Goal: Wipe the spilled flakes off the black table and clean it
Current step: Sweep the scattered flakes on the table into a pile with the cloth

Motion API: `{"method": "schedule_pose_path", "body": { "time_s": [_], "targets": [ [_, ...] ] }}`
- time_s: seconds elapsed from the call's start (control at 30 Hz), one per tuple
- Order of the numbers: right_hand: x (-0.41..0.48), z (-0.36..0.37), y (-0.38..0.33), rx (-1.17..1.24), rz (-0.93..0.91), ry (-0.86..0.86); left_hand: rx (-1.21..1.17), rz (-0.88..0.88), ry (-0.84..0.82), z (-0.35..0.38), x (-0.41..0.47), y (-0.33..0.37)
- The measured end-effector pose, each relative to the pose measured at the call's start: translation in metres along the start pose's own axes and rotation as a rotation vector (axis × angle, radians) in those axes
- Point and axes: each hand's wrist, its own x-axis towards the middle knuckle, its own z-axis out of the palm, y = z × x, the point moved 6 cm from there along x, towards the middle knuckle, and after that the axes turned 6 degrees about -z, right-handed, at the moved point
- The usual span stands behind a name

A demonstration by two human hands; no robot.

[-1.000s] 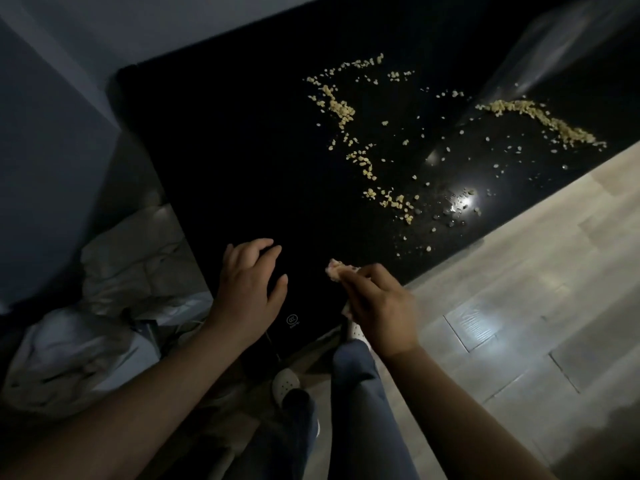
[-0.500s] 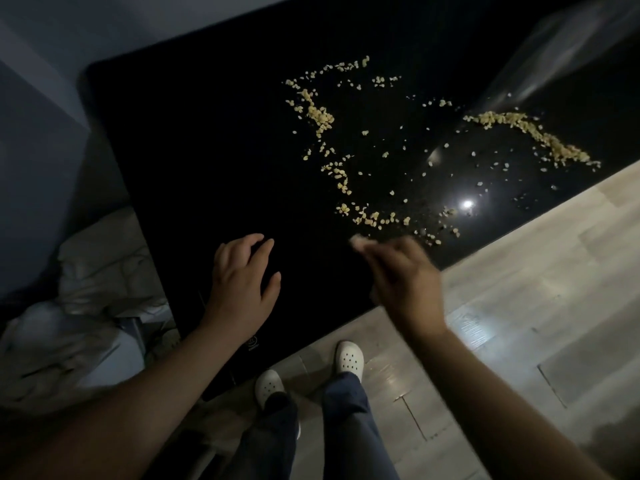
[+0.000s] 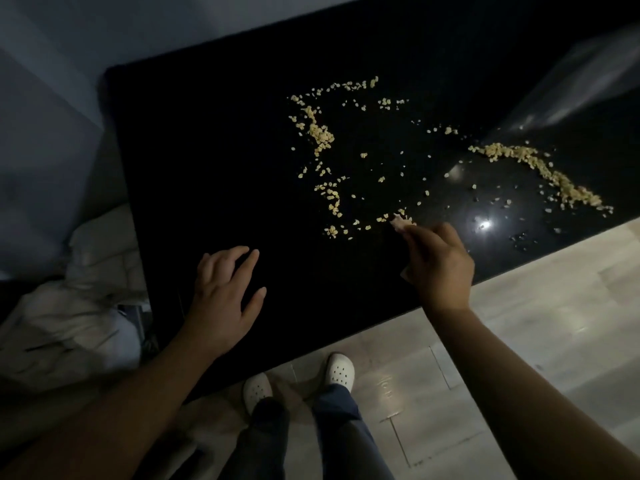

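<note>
The black surface (image 3: 207,150) fills the upper and middle frame, running at a slant. Pale flakes (image 3: 323,135) lie scattered on it: a ragged trail from the upper centre down to mid-frame, loose specks across the middle, and a thicker band at the right, near the surface's edge.

The right hand (image 3: 438,265) is over the surface right of centre. Its fingers (image 3: 417,235) are curled and pinch a small pale wad (image 3: 398,223). The wad's tip sits at the lower end of the flake trail, among the nearest flakes. Whether it touches the surface cannot be told.

The left hand (image 3: 225,292) is at lower centre-left, over a bare part of the surface, fingers (image 3: 249,261) spread and relaxed, grasping nothing.

A clear plastic sheet (image 3: 571,81) lies at the upper right. Pale crumpled fabric (image 3: 76,306) sits beside the surface at the left. Below, white clogs (image 3: 339,370) stand on a light wood floor (image 3: 554,306).
</note>
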Motion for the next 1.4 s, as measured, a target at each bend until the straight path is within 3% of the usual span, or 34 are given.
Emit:
{"method": "schedule_pose_path", "body": {
  "time_s": [0.2,0.37,0.63,0.77,0.93,1.07,1.2,1.3,1.4],
  "targets": [
    [-0.030,0.033,-0.088,0.324,-0.169,-0.108,-0.019,0.007,-0.002,0.001,0.001,-0.002],
    [-0.029,0.076,-0.111,0.284,-0.258,-0.170,-0.010,0.017,-0.024,0.001,0.001,-0.005],
    [0.025,0.040,-0.021,0.025,0.036,-0.081,-0.020,0.062,-0.002,-0.012,0.012,-0.003],
    [0.010,0.037,-0.071,0.155,-0.043,-0.099,-0.099,0.023,0.034,-0.025,0.028,-0.004],
    [-0.003,0.092,-0.130,0.259,-0.147,-0.219,-0.075,0.038,0.037,-0.031,0.052,-0.014],
    [0.012,0.096,-0.107,0.162,-0.122,-0.177,-0.156,0.040,0.019,-0.042,0.067,-0.019],
    [0.039,0.071,-0.049,-0.009,0.074,-0.086,-0.140,0.054,0.028,-0.043,0.078,-0.016],
    [0.049,0.053,-0.037,0.040,0.157,-0.066,-0.061,0.062,0.031,-0.036,0.085,-0.015],
    [0.044,0.054,-0.077,0.192,0.073,-0.088,-0.023,0.047,0.021,-0.035,0.089,-0.018]
  ]
}}
